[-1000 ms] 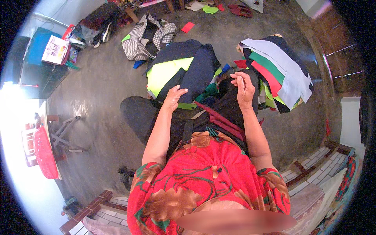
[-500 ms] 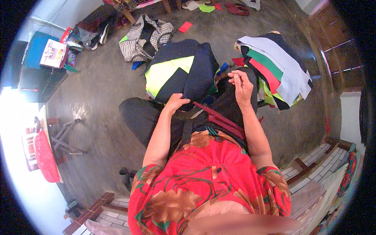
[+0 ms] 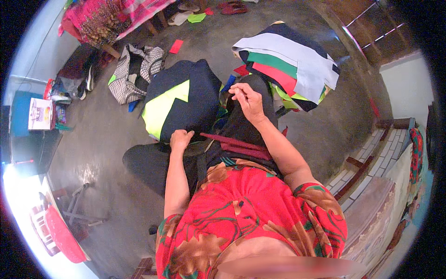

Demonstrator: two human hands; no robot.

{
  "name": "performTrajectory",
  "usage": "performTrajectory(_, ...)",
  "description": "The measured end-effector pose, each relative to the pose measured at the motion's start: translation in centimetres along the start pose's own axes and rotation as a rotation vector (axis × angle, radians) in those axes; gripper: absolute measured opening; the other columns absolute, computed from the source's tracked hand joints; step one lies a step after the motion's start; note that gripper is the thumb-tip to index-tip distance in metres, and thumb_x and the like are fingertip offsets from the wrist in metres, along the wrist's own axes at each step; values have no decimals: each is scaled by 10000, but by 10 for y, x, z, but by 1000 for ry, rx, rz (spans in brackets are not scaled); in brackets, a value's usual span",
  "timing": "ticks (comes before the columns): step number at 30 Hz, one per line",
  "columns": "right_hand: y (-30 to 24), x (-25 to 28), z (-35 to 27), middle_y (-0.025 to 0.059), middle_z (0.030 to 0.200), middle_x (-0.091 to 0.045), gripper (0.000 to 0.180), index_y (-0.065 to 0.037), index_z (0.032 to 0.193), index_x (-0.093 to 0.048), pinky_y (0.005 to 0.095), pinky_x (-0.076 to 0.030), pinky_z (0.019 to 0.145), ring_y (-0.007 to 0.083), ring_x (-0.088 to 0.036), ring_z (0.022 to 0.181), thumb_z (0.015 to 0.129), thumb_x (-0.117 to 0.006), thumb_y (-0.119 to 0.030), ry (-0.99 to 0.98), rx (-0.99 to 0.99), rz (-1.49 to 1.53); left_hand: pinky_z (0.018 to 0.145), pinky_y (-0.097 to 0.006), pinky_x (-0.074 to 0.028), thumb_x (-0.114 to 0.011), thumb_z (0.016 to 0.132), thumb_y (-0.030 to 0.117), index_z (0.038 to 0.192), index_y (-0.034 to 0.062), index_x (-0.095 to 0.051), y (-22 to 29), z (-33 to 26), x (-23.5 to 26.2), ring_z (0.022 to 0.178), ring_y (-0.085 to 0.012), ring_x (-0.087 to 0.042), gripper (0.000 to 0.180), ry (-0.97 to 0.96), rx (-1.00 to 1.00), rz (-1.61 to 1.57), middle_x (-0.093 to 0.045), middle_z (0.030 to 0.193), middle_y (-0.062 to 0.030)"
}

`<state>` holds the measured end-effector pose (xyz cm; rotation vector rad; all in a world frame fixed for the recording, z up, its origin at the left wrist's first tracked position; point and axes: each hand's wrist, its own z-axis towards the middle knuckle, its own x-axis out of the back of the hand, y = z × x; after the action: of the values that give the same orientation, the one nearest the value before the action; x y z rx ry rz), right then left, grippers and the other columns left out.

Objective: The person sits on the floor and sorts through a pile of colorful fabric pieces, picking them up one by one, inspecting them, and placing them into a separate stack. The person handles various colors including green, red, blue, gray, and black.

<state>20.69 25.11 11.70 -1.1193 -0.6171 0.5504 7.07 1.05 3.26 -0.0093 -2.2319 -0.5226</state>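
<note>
A large dark navy cloth bundle (image 3: 200, 107) with a bright yellow-green patch (image 3: 162, 109) sits in front of my legs. My left hand (image 3: 180, 139) is closed on its near edge, thumb uppermost. To the right, my right hand (image 3: 249, 102) is raised over my right leg, apart from the bundle. Its thumb and fingertips are pinched together; whatever they hold, if anything, is too small to make out. Maroon cloth strips (image 3: 241, 148) lie across my lap, between my forearms.
A stack of cut cloth pieces (image 3: 316, 74) in grey, green, red and navy lies at right. Beyond the bundle's left side is a checked bag (image 3: 121, 86). Red (image 3: 176, 46) and yellow-green scraps (image 3: 196, 17) lie on the floor. A bench with pink cloth (image 3: 139, 18) stands behind.
The whole view has swung, so the bundle, stack and hands sit further left in it. My left hand still grips the bundle's edge, and my right hand stays raised with fingertips pinched.
</note>
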Motion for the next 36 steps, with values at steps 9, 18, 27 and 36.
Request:
performTrajectory(9,-5,5,-2,77,848,-658,129,-3,970,-596,242,-500,642,126,-627,698,893,-530,-84,-5,-41,54,772,-447,-497,-624,729,561,849,-5,-687,13,-15,5,891,-353,-635,583,169,54,265,-657,918,-210)
performTrajectory(18,9,133,23,136,1117,-575,361,-44,1090,-554,427,-352,945,317,-525,1056,789,-650,-218,487,207,-927,728,-462,-502,-617,715,602,807,-8,-680,13,-17,4,846,-364,-640,619,226,14,329,-659,862,-209)
performTrajectory(27,38,160,23,185,1154,-547,256,-54,972,-553,443,-409,902,368,-514,1061,771,-647,-181,545,90,-1061,749,-456,-500,-602,746,531,823,1,-684,7,-23,24,878,-373,-632,542,135,-4,321,-656,903,-216)
performTrajectory(36,21,177,27,127,953,-640,157,-49,929,-633,327,-475,771,226,-616,840,832,-595,-167,671,-192,-601,703,-457,-491,-589,804,416,825,68,-672,-5,-37,46,810,-346,-634,358,288,-68,110,-666,833,-145)
